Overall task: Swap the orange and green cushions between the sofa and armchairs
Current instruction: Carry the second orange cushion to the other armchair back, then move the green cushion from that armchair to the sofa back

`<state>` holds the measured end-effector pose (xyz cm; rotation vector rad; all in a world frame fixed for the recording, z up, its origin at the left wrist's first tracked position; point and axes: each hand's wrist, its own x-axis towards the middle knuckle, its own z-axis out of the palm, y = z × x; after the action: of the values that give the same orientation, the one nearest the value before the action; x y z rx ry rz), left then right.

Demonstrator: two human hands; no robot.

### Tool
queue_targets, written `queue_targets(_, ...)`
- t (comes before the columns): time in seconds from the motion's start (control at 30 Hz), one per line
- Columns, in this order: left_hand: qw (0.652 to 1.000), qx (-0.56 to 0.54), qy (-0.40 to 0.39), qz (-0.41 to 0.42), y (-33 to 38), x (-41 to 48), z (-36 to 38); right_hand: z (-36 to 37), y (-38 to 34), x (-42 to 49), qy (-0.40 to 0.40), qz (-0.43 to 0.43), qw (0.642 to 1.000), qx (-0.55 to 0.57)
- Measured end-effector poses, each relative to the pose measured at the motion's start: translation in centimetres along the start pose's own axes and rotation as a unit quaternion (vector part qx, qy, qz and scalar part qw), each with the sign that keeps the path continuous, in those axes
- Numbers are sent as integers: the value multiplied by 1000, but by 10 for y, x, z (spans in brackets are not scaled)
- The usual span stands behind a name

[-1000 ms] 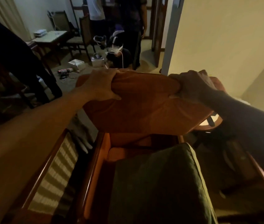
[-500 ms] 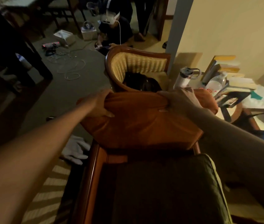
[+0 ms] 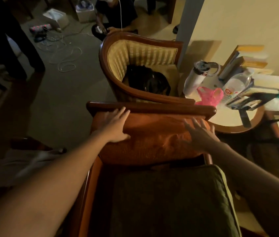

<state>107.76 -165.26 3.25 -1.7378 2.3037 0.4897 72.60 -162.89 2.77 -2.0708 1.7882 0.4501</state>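
Observation:
An orange cushion (image 3: 152, 139) leans against the wooden end rail (image 3: 150, 106) of the seat in front of me. My left hand (image 3: 114, 125) lies flat on its left upper part with fingers spread. My right hand (image 3: 199, 132) lies flat on its right side, fingers also apart. Neither hand grips the fabric. A dark green cushion (image 3: 173, 200) sits closer to me on the same seat, below the orange one. Beyond the rail stands a striped armchair (image 3: 135, 55) with a black bag (image 3: 148, 81) on its seat.
A round side table (image 3: 229, 120) at right carries a white bottle (image 3: 195, 77), a clear bottle (image 3: 236, 86), a pink plastic bag (image 3: 209, 96) and stacked books (image 3: 255, 79). Cables (image 3: 65, 57) and boxes lie on the carpet at far left. People stand and crouch at the top.
The orange cushion came down from mid-air onto the seat against the end rail. Both hands let go of it and now rest open on it.

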Motion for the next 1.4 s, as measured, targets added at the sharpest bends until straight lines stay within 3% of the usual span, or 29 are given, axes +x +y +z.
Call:
queue_targets(0.1,998,1,-60,-7,-9,1,42,31,9,-3,-8,-16,1000,0)
queue_targets(0.23,1000,5,-24,-7,-10,8,53,37,9,6,12,-17,1000,-15)
queue_targets(0.47,999,-2,-32,-42,-7,27,63,58,6,26,68,24,997,-15)
queue_targets(0.6,998,-2,-51,-47,-8,28,57,54,5,26,46,33,998,5)
queue_targets(0.73,999,5,41,-17,0,-7,71,60,20,-17,89,-3,994,56)
queue_targets(0.83,992,21,99,74,19,-49,98,92,36,-79,95,72,986,114)
queue_targets(0.93,990,15,85,107,40,-85,124,133,55,-146,5,201,959,200)
queue_targets(1.07,994,8,25,107,64,-113,149,171,50,-232,-95,285,863,406)
queue_targets(1.33,987,-30,-35,154,87,-121,154,184,4,-267,51,321,818,475)
queue_targets(1.4,984,-53,-42,164,96,-126,148,179,-11,-277,103,309,826,460)
